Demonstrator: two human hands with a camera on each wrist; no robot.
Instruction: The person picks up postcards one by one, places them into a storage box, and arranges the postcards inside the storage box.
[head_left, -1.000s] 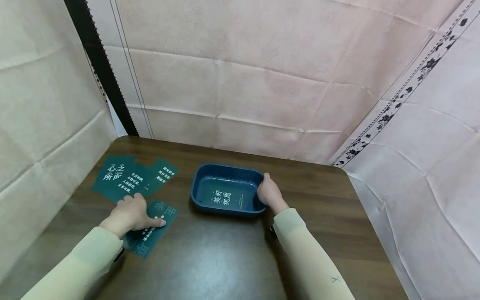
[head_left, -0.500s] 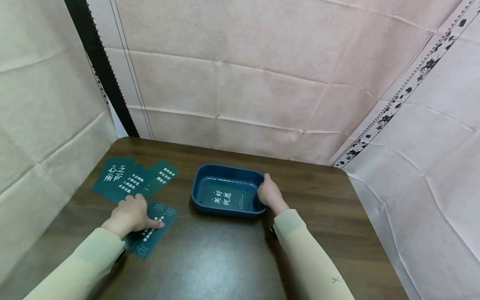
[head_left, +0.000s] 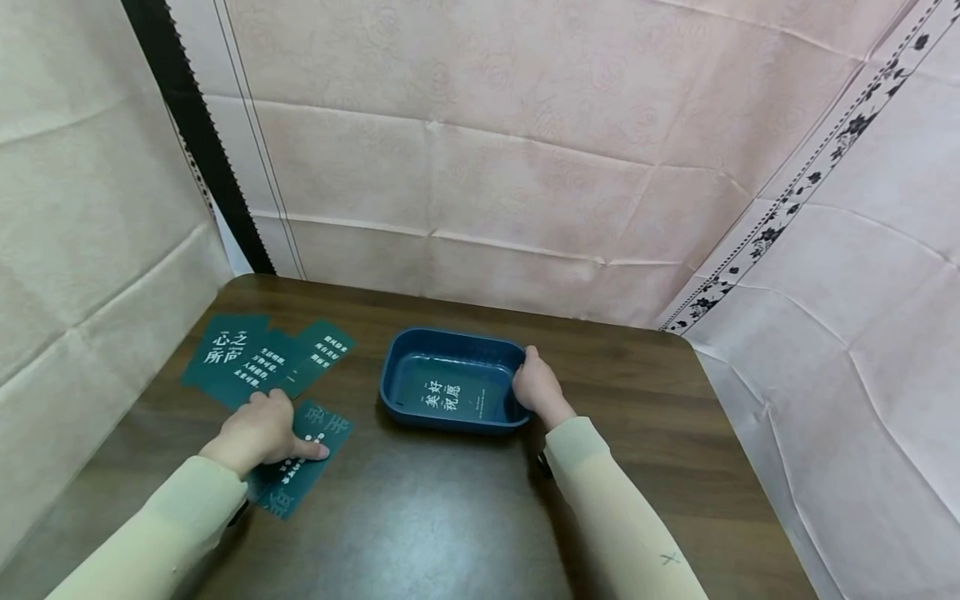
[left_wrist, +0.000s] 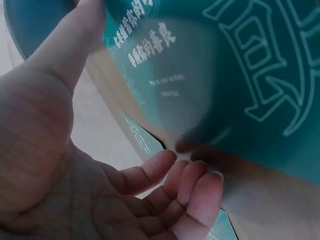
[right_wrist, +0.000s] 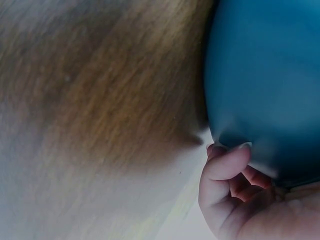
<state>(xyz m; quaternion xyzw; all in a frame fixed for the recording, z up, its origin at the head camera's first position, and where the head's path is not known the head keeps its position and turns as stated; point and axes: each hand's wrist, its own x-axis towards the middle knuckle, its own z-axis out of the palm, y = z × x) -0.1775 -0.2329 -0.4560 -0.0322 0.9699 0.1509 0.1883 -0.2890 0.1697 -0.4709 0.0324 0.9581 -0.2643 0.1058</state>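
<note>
A dark blue rectangular plastic tray [head_left: 451,418] stands on the table, with a green card [head_left: 465,396] lying flat inside it. My right hand [head_left: 538,385] grips the tray's right end; its curled fingers also show in the right wrist view. On the left, my left hand [head_left: 258,429] lies partly over a green printed card [head_left: 288,493], the thumb stretched across it. In the left wrist view the other fingers [left_wrist: 192,185] curve loosely beside the card's edge. Beyond this hand several overlapping green cards [head_left: 240,354] with white lettering lie in a fan.
The brown wooden table [head_left: 450,517] carries everything. Pale creased cloth [head_left: 480,150] hangs behind the table and along both sides. A dark strip [head_left: 202,137] runs down the back left corner, and a black floral border [head_left: 772,229] marks the right corner.
</note>
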